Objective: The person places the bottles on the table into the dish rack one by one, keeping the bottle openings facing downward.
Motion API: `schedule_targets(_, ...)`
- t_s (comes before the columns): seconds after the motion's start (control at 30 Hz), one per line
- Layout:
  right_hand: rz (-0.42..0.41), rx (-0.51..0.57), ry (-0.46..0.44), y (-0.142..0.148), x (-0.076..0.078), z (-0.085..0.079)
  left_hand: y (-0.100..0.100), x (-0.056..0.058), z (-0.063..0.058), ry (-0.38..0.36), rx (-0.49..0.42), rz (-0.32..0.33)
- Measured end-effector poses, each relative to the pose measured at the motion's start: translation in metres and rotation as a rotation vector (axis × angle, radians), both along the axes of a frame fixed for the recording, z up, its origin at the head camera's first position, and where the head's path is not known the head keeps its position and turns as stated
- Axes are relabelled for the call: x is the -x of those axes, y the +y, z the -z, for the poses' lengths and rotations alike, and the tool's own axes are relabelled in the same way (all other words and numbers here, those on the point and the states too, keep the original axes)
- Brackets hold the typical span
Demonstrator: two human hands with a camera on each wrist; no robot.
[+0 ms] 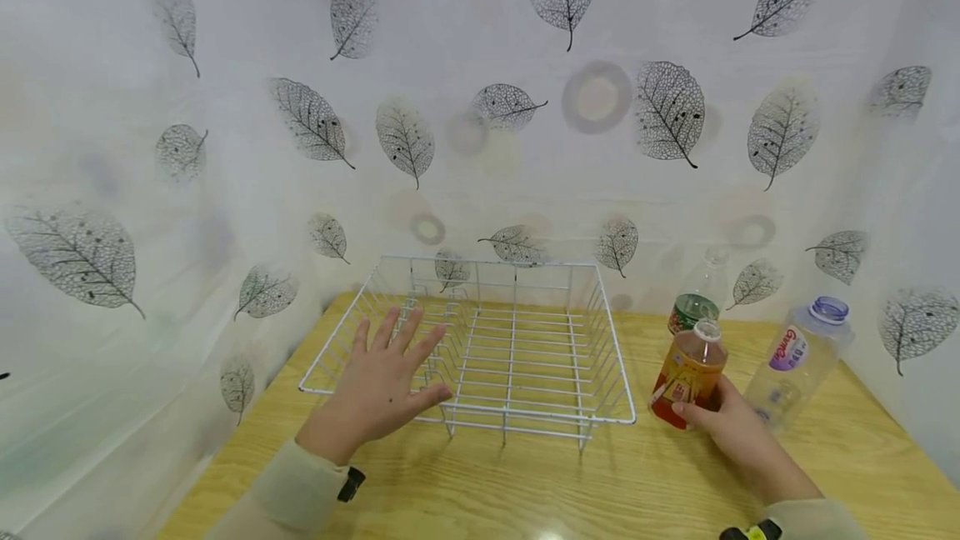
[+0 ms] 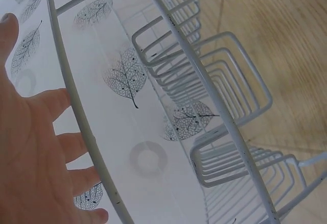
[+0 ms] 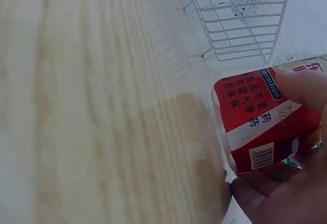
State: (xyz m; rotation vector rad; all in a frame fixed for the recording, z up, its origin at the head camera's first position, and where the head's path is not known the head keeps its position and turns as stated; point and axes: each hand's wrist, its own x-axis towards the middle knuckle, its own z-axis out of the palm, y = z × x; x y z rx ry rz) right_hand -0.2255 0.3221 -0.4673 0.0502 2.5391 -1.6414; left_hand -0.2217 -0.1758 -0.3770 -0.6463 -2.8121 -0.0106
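Note:
A white wire dish rack (image 1: pixel 504 412) stands on the wooden table. Above its left side my left hand (image 1: pixel 382 390) is held with fingers spread, palm toward the rack; the left wrist view shows these fingers (image 2: pixel 76 147) beside the top rim wire. To the right of the rack, my right hand (image 1: pixel 738 432) grips a drink bottle (image 1: pixel 686 377) with a red and yellow label, thumb in front and fingers round the far side. In the right wrist view the red label (image 3: pixel 265 117) faces the camera, and the bottle's base is close over the table.
Behind the held bottle stands a clear bottle with a green label (image 1: pixel 693 311). A larger clear bottle with a purple neck (image 1: pixel 795 357) is to the right of my right hand. A leaf-patterned curtain (image 1: pixel 480 40) encloses the table's back and sides.

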Motion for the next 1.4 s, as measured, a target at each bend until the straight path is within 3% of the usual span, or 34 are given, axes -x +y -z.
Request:
schedule_targets(0.2,0.023,-0.025,0.036,-0.003,-0.003,-0.011,0.0,0.001,-0.001,0.01,0.005,0.0)
schedule_targets(0.5,0.016,-0.117,0.259,-0.019,-0.01,-0.052,0.003,0.003,-0.002,0.087,-0.032,0.039)
schedule_targets(0.73,-0.006,-0.199,0.462,-0.043,-0.018,-0.086,0.019,0.003,-0.008,0.138,-0.236,0.186)
schedule_targets(0.93,-0.065,-0.278,0.582,-0.071,-0.025,-0.108,0.046,-0.002,-0.019,0.228,-0.463,0.386)
schedule_targets(1.03,-0.077,-0.343,0.647,-0.085,-0.025,-0.114,0.061,-0.006,-0.028,0.283,-0.526,0.476)
schedule_targets(1.17,-0.103,-0.455,0.765,-0.104,-0.024,-0.119,0.076,-0.01,-0.037,0.351,-0.512,0.515)
schedule_targets(1.4,-0.163,-0.665,0.977,-0.132,-0.026,-0.126,0.092,-0.016,-0.039,0.346,-0.365,0.452)
